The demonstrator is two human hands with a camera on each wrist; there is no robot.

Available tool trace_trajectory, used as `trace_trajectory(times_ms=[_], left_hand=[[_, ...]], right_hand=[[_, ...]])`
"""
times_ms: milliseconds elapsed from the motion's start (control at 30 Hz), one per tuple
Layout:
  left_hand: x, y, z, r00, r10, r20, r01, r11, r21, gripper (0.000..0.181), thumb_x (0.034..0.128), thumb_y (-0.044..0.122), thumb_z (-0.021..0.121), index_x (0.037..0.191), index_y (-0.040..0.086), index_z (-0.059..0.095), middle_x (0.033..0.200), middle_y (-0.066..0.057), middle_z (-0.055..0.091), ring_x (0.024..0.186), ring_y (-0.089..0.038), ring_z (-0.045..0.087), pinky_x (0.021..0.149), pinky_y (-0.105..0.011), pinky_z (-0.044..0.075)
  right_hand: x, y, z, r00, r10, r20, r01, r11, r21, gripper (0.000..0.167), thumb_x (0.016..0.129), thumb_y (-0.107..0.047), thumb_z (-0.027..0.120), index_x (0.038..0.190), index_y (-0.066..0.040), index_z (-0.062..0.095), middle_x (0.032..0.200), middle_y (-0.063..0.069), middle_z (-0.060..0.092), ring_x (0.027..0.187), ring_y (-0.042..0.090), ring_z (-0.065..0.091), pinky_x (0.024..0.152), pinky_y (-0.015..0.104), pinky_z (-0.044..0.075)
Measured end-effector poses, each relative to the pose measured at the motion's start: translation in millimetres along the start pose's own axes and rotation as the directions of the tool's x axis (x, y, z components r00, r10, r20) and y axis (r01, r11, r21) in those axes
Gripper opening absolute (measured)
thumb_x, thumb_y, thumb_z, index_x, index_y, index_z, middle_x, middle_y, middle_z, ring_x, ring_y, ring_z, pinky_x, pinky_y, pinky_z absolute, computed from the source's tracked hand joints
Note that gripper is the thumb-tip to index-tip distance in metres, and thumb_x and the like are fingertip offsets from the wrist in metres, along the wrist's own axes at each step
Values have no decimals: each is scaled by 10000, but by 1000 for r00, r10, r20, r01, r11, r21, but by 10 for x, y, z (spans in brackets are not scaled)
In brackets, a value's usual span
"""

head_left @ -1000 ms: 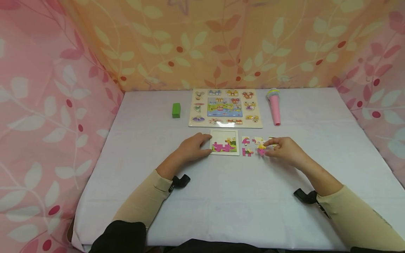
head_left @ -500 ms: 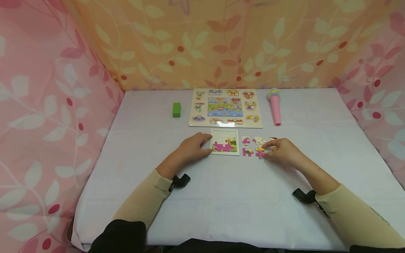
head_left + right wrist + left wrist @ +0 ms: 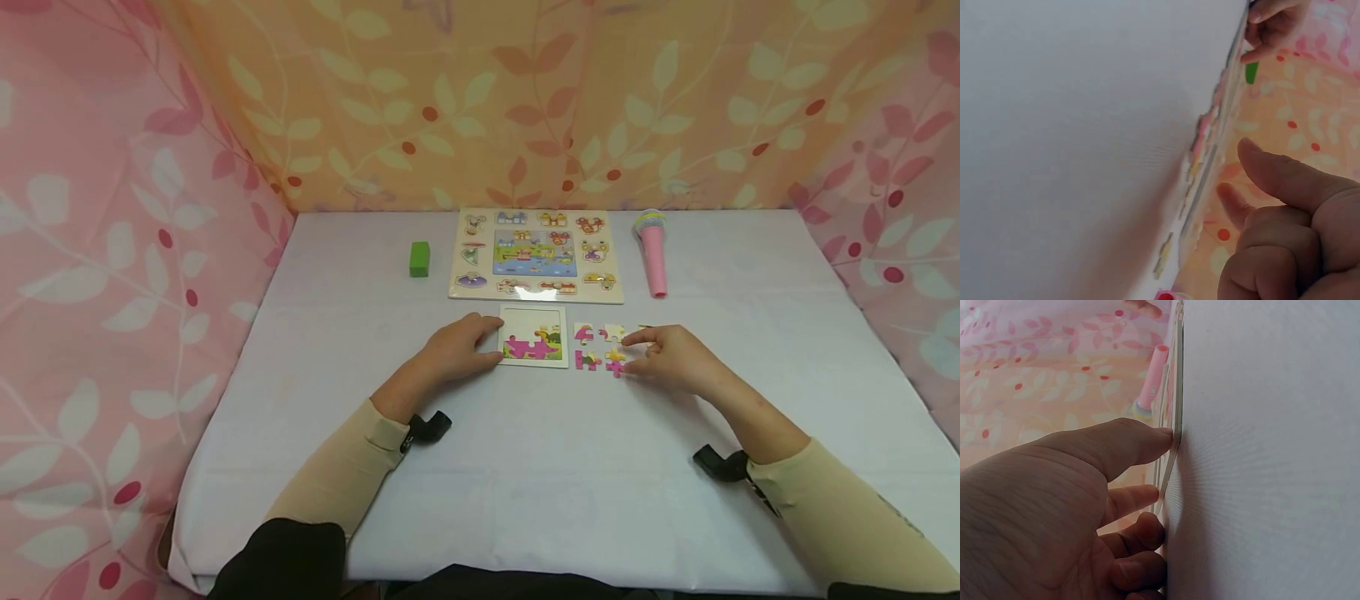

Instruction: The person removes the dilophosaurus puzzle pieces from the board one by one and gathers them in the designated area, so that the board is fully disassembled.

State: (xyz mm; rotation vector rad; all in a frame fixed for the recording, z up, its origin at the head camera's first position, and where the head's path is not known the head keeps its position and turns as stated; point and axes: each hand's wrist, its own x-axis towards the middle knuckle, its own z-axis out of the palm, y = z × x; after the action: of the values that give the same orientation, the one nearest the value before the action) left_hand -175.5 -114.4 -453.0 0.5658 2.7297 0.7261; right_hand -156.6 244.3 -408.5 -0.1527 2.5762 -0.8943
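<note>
A small puzzle tray [image 3: 534, 367] holds joined pink and green pieces [image 3: 529, 347] in its lower part. Thumb and forefinger of my left hand [image 3: 454, 348] rest on the tray's left edge; the left wrist view shows the other fingers of that hand [image 3: 1085, 494] bent. To the tray's right lie loose pieces, among them a pink one [image 3: 583, 333], a pink and green one [image 3: 588, 360] and a yellow and pink one [image 3: 615, 362]. My right hand [image 3: 675, 358] is beside that last piece, thumb and forefinger apart with nothing between them, as the right wrist view also shows [image 3: 1291, 231].
Behind the tray lies a larger picture board [image 3: 461, 287] with vehicle and figure shapes. A green block [image 3: 419, 259] stands to its left, a pink microphone [image 3: 654, 258] to its right. Flowered cloth [image 3: 375, 117] hangs around the white table [image 3: 525, 492].
The yellow and pink piece, earlier raised and tilted in my right hand's fingers, now lies flat on the table, and the fingers have let go. My left hand has not visibly moved.
</note>
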Motion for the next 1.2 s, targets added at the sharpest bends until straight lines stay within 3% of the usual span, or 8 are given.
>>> trace_trajectory(times_ms=[33, 100, 167, 267, 467, 533, 800, 1200], left_hand=[[0, 2, -2, 1000, 0, 0, 0, 1000, 0, 625, 952, 381, 717, 1506, 167, 522, 992, -16, 519, 897, -173, 497, 728, -333, 391], [-1, 6, -5, 1000, 0, 1, 0, 1000, 1, 624, 953, 379, 717, 1506, 167, 522, 990, -17, 520, 896, -175, 497, 729, -336, 393], [1, 8, -5, 1000, 1, 3, -1, 1000, 2, 623, 954, 380, 716, 1507, 168, 521, 990, -18, 521, 896, -177, 497, 731, -339, 395], [2, 8, -2, 1000, 4, 6, -4, 1000, 2, 624, 957, 384, 711, 1509, 168, 518, 999, -14, 524, 908, -175, 499, 744, -340, 401], [-7, 18, -13, 1000, 2, 6, -2, 1000, -2, 627, 957, 379, 711, 1512, 162, 514, 1016, -13, 530, 926, -179, 502, 764, -346, 410], [-11, 19, -17, 1000, -2, 5, 2, 1000, -4, 627, 957, 378, 711, 1512, 163, 514, 1014, -13, 530, 924, -180, 502, 763, -346, 411], [-16, 17, -28, 1000, -4, 7, 4, 1000, -2, 622, 959, 384, 709, 1509, 167, 516, 1000, -14, 529, 908, -178, 502, 753, -346, 407], [-8, 13, -7, 1000, -3, 3, 3, 1000, -6, 622, 955, 384, 718, 1504, 168, 523, 989, -10, 526, 886, -175, 503, 728, -337, 402]], right_hand=[[-9, -19, -17, 1000, -16, 1, 16, 1000, 7, 424, 884, -185, 784, 1263, -16, 695, 734, 189, 574, 528, 163, 321, 523, 294, 305], [-24, -64, -46, 999, -41, 11, 41, 999, 28, 414, 916, -187, 754, 1292, -28, 682, 575, 53, 373, 503, 146, 293, 490, 270, 275], [-35, -106, -63, 996, -88, 14, 87, 995, 51, 406, 945, -178, 723, 1321, -37, 666, 562, -10, 341, 499, 134, 274, 476, 263, 249], [-45, -162, -71, 985, -170, 12, 168, 981, 95, 438, 975, -150, 687, 1397, -59, 617, 566, -19, 332, 503, 122, 257, 472, 268, 235], [12, -256, -23, 958, -287, 12, 276, 934, 228, 573, 984, -119, 665, 1527, -210, 507, 567, 6, 331, 494, 130, 258, 460, 280, 232], [63, -290, 14, 957, -290, 22, 274, 925, 263, 575, 977, -131, 679, 1522, -210, 513, 567, 8, 332, 494, 132, 256, 460, 278, 225], [268, -514, 184, 974, -223, 31, 207, 940, 272, 566, 906, -156, 782, 1440, -112, 598, 536, -11, 343, 469, 139, 279, 445, 276, 236], [483, -684, 448, 987, -159, 17, 154, 975, 162, 552, 830, -320, 867, 1312, -104, 706, 499, -53, 403, 463, 123, 385, 480, 295, 347]])
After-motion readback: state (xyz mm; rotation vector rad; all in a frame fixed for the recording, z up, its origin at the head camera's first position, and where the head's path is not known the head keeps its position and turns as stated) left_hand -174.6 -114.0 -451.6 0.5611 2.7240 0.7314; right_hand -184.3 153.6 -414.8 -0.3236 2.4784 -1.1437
